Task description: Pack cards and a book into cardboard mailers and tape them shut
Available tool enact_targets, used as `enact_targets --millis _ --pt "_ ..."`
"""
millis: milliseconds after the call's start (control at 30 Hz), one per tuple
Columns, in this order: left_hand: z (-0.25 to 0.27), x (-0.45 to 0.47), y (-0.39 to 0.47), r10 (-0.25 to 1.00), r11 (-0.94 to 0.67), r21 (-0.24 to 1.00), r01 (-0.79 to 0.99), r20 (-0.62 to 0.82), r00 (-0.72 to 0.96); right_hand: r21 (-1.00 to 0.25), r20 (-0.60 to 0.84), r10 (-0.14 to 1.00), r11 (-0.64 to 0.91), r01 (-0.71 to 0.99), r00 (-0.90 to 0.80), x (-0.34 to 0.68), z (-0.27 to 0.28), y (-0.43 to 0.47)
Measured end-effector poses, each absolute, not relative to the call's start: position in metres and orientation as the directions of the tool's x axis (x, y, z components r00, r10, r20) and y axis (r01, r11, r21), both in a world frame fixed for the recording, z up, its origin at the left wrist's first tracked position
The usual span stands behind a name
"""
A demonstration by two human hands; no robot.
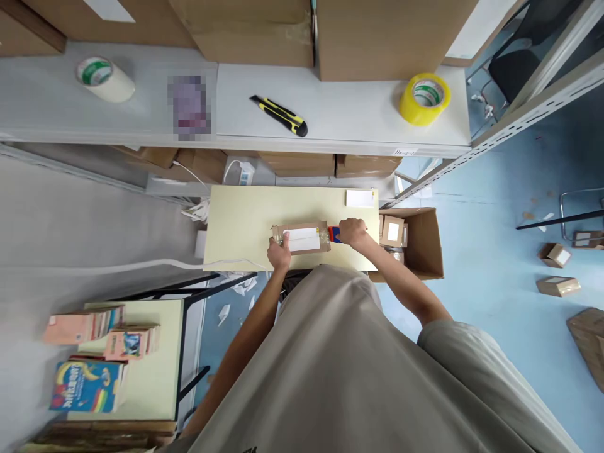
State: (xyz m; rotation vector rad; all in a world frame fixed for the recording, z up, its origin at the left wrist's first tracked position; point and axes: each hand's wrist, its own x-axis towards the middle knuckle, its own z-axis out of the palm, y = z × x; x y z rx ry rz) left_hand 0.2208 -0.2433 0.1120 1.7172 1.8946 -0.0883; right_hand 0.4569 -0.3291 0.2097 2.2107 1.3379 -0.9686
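On the pale yellow table (245, 220) in front of me lies a small brown cardboard box (306, 246) with a white label on top. Shiny clear tape shows at both of its ends. My left hand (279, 253) is closed on the box's left end, thumb over the top by the label. My right hand (352, 231) is wrapped around a red and blue tape dispenser (335, 234), held against or very close to the box's right end. The fingers largely cover the dispenser's right side.
A white stack of labels (360, 198) lies at the table's back right. Right of the table stands an open carton (427, 245) containing small boxes. Above, a shelf (344, 119) bears a utility knife (278, 116) and tape rolls (425, 99). Books (87, 387) occupy a side table at left.
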Motion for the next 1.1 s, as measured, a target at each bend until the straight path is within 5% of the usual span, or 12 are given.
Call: enact_targets --millis 767,1100 --pt "0.102 0.223 -0.246 0.916 0.201 0.388 0.899 -0.399 -0.033 0.003 -0.787 0.588 -0.297 0.955 0.185 0.501 0.229 -0.33" --pt "0.094 0.223 -0.242 0.914 0.207 0.406 0.89 -0.405 -0.028 0.058 -0.761 0.569 -0.42 0.906 0.312 0.459 0.213 -0.338"
